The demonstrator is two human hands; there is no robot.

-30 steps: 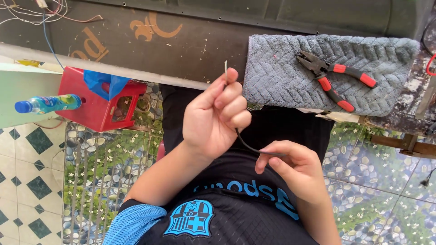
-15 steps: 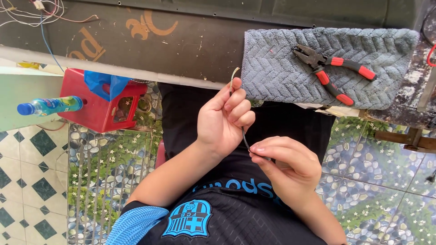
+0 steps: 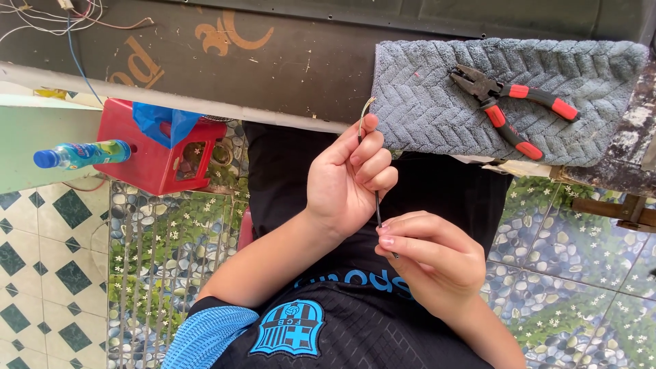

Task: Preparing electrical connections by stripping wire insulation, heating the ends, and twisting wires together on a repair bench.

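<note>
Head cam: left hand [image 3: 345, 179] pinches thin wire [image 3: 377, 205] up top, right hand [image 3: 429, 260] pinches lower end, over lap. I'd judge mid-straightening; next needs steady pull w/ firm grip. Pliers [image 3: 516, 106] idle on towel [image 3: 492, 96].

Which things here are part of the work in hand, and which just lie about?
In hand: thin wire, pinched by left hand and right hand.
Lying about: pliers, grey towel, plastic bottle, red stool, blue bag.

bottle [image 3: 82, 154] | lay sideways, left, on pale ledge | blue cap, green-and-multicoloured label | beside red crate [image 3: 147, 154]
</note>
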